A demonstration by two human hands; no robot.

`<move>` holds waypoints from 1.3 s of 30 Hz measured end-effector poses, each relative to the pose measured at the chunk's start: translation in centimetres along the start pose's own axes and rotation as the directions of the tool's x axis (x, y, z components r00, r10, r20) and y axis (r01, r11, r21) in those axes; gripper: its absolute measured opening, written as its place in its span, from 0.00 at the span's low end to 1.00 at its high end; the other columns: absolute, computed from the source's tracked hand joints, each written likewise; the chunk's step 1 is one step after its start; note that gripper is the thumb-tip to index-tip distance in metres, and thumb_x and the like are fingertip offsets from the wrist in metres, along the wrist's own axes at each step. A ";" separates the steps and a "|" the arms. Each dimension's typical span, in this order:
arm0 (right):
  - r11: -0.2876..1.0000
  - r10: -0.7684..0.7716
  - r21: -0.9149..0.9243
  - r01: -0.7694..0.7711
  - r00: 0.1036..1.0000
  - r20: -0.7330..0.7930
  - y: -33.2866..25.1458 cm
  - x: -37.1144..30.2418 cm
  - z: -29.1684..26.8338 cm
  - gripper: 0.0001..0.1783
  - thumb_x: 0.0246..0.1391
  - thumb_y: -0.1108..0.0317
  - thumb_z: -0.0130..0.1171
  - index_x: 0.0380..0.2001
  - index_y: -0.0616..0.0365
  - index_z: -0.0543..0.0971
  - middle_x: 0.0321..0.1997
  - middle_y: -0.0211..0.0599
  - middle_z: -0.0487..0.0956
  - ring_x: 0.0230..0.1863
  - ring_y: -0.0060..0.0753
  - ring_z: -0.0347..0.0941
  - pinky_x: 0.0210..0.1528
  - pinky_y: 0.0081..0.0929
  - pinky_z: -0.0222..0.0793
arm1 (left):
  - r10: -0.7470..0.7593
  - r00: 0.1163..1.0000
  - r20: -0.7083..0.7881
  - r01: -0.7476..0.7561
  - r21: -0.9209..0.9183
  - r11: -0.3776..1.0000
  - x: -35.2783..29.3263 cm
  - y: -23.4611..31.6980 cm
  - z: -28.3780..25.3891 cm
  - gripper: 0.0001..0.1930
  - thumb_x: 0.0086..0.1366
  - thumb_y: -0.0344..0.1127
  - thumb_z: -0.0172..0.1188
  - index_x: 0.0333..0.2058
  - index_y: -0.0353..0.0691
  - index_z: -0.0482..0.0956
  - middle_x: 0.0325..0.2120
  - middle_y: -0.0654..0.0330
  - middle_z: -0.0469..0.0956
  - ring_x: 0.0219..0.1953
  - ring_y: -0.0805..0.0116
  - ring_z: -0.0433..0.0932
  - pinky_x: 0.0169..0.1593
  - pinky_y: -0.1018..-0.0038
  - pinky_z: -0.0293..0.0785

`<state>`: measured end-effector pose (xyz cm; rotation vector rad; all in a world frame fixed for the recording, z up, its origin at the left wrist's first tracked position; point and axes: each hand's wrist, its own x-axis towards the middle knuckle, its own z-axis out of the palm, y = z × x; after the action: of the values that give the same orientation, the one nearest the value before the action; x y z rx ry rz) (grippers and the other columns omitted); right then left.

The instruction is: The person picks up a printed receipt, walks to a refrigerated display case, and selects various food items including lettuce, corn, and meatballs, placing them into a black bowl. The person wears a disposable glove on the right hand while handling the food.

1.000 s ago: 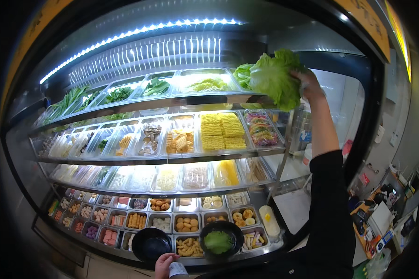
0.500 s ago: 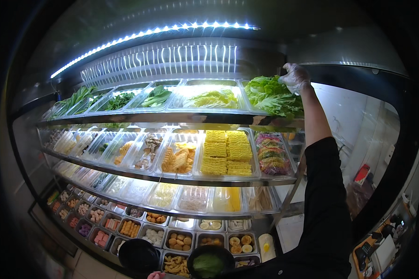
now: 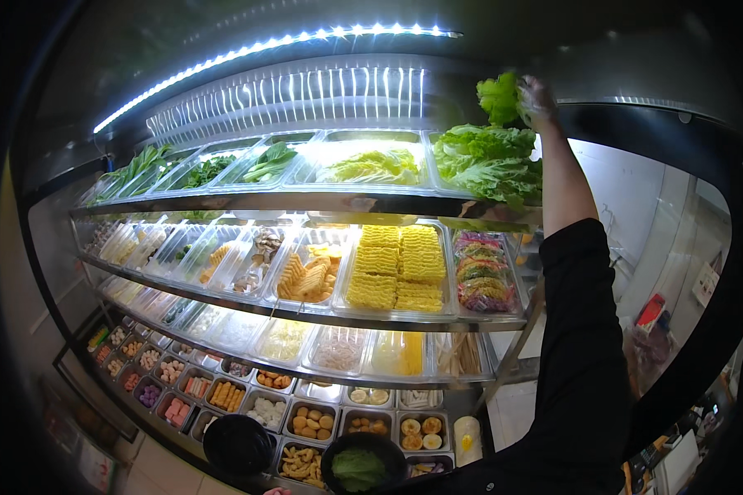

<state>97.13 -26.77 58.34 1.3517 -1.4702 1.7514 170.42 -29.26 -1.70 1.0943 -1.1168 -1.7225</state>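
At the top right, my right hand in a clear plastic glove is closed on a green lettuce leaf, raised above the pile. Below it, a heap of lettuce fills the right end of the top shelf. Just a sliver of my left hand shows at the lower edge, its fingers mostly cut off. It is near two black bowls: one looks dark inside, and the other has green leaves in it.
Clear bins of greens, noodle blocks and wrapped colourful bundles line the lit shelves. Metal pans of small foods sit lowest. Shelf edges run across, and a metal post stands at the right.
My right hand has risen from the lettuce heap, bringing a leaf up with it. The view has shifted slightly. The left hand still shows barely at the lower edge.
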 end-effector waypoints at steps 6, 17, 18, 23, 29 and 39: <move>0.992 0.033 0.118 -0.052 0.986 0.163 -7.3 -2.4 1.6 0.14 0.56 0.57 0.57 0.29 0.58 0.77 0.24 0.28 0.75 0.24 0.20 0.69 0.28 0.25 0.67 | 0.333 0.932 0.142 -0.354 0.160 0.922 0.0 -1.3 -0.4 0.18 0.70 0.37 0.47 0.53 0.34 0.70 0.51 0.56 0.71 0.51 0.67 0.70 0.55 0.73 0.64; 0.949 0.306 -0.235 -0.211 0.804 0.510 -17.5 -25.2 11.4 0.09 0.52 0.68 0.62 0.34 0.61 0.81 0.28 0.27 0.79 0.27 0.15 0.71 0.33 0.18 0.68 | -0.128 0.982 0.138 0.147 -0.134 0.980 5.2 -3.0 -5.1 0.10 0.65 0.31 0.54 0.43 0.35 0.74 0.37 0.53 0.80 0.40 0.66 0.79 0.46 0.72 0.74; 0.927 0.374 -0.252 -0.279 0.753 0.541 -17.0 -27.7 12.3 0.09 0.52 0.68 0.62 0.35 0.61 0.81 0.29 0.27 0.79 0.28 0.15 0.72 0.34 0.17 0.69 | -0.062 0.980 0.187 0.080 -0.091 0.993 5.4 -2.8 -5.6 0.10 0.66 0.31 0.54 0.43 0.35 0.74 0.37 0.53 0.80 0.40 0.66 0.79 0.46 0.72 0.74; 0.760 0.442 -0.069 -0.646 0.436 0.784 -13.0 -42.0 17.4 0.09 0.56 0.72 0.58 0.39 0.64 0.81 0.32 0.27 0.81 0.30 0.15 0.73 0.35 0.16 0.70 | -0.141 0.969 0.204 0.169 -0.123 0.978 4.7 -1.4 -8.7 0.10 0.66 0.32 0.53 0.43 0.36 0.75 0.38 0.52 0.80 0.42 0.66 0.78 0.45 0.72 0.74; 0.919 0.362 -0.178 -0.351 0.575 0.734 -11.6 -59.1 19.9 0.06 0.54 0.74 0.57 0.34 0.62 0.80 0.24 0.31 0.78 0.25 0.22 0.72 0.30 0.22 0.70 | -0.201 0.968 0.149 0.216 -0.092 0.972 5.7 -0.7 -12.4 0.07 0.65 0.31 0.55 0.40 0.36 0.77 0.36 0.54 0.80 0.42 0.66 0.78 0.47 0.72 0.74; 0.777 0.629 -0.617 0.125 -0.173 0.758 -11.8 -76.8 16.9 0.17 0.45 0.54 0.60 0.29 0.58 0.80 0.30 0.47 0.78 0.36 0.50 0.76 0.38 0.42 0.72 | -0.313 0.936 0.163 0.330 -0.092 0.940 8.5 -1.3 -14.2 0.04 0.63 0.29 0.57 0.36 0.37 0.78 0.33 0.56 0.80 0.38 0.68 0.79 0.43 0.74 0.75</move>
<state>143.82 -21.62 -5.81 2.2308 -2.9071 -0.2743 180.89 -40.28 -8.37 1.1393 -0.9456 -2.1273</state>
